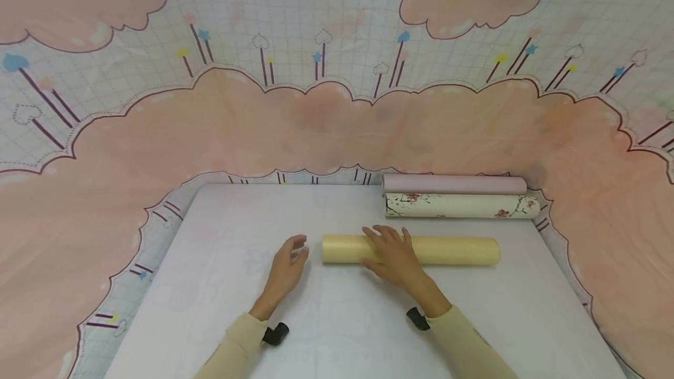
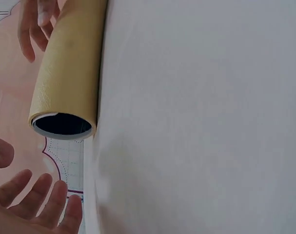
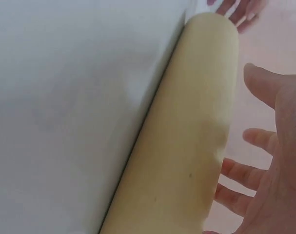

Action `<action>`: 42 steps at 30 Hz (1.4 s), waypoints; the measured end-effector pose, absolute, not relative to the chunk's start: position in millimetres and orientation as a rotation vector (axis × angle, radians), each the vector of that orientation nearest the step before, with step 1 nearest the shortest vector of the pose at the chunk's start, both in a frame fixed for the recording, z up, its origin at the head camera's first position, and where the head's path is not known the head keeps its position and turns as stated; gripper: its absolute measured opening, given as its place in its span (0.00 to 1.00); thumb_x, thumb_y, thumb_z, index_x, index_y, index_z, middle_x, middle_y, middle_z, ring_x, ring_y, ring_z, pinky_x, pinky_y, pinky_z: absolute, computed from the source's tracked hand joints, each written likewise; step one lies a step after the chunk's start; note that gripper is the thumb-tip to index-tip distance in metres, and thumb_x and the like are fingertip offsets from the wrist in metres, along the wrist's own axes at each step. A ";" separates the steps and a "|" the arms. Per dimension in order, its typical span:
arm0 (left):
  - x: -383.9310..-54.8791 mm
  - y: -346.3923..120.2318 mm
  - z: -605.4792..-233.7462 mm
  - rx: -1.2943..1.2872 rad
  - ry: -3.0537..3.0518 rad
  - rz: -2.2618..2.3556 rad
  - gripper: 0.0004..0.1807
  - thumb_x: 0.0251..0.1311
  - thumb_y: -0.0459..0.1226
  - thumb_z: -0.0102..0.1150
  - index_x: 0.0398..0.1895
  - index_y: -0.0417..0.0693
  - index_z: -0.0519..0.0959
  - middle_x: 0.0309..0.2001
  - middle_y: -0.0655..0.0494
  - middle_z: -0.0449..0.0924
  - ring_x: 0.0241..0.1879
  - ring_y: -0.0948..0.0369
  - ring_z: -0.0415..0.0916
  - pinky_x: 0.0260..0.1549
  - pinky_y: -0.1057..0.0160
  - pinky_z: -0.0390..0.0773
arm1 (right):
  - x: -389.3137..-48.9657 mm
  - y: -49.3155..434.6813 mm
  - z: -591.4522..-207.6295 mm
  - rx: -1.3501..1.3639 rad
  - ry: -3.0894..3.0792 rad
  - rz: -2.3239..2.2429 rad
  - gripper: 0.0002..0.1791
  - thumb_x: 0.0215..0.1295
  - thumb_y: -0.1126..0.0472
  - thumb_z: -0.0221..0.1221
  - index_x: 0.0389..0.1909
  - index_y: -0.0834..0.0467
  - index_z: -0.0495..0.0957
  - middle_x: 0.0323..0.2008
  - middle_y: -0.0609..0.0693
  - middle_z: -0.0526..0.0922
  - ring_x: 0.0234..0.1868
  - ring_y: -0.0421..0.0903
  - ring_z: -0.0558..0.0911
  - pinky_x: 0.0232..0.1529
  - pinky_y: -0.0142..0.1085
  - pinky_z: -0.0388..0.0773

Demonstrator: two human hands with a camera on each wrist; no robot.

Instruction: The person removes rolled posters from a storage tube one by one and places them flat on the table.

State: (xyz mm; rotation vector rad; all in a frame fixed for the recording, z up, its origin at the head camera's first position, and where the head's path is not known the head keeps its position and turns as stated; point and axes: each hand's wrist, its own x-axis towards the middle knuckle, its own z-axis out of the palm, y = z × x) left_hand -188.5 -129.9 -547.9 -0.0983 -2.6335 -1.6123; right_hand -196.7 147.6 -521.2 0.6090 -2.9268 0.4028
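A yellow roll of wallpaper-like sheet [image 1: 455, 250] lies sideways on the white table. Over its middle is my right hand [image 1: 395, 257], fingers spread toward the far side and thumb on the near side. In the right wrist view, the thumb of my right hand [image 3: 284, 156] stands off the roll, while some fingertips reach its edge; whether they touch is unclear. My left hand [image 1: 286, 266] is just off the roll's left end, fingers loosely bent and holding nothing. The left wrist view shows the hollow end of the roll [image 2: 67, 73], dark inside.
Behind the yellow roll, a white roll with red blossoms and branches [image 1: 463, 206] lies along the back right of the white table [image 1: 253, 209]. Beyond it is a pale pink roll [image 1: 453, 184]. A patterned cloth [image 1: 316, 127] hangs behind and around the table.
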 end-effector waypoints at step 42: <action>-191.9 -91.0 -550.5 0.084 -2.466 -2.228 0.23 0.75 0.38 0.39 0.63 0.31 0.70 0.64 0.37 0.73 0.71 0.44 0.61 0.73 0.44 0.55 | -211.3 120.2 -540.9 0.671 -2.931 0.251 0.41 0.61 0.31 0.56 0.70 0.48 0.66 0.58 0.51 0.78 0.59 0.55 0.76 0.60 0.57 0.66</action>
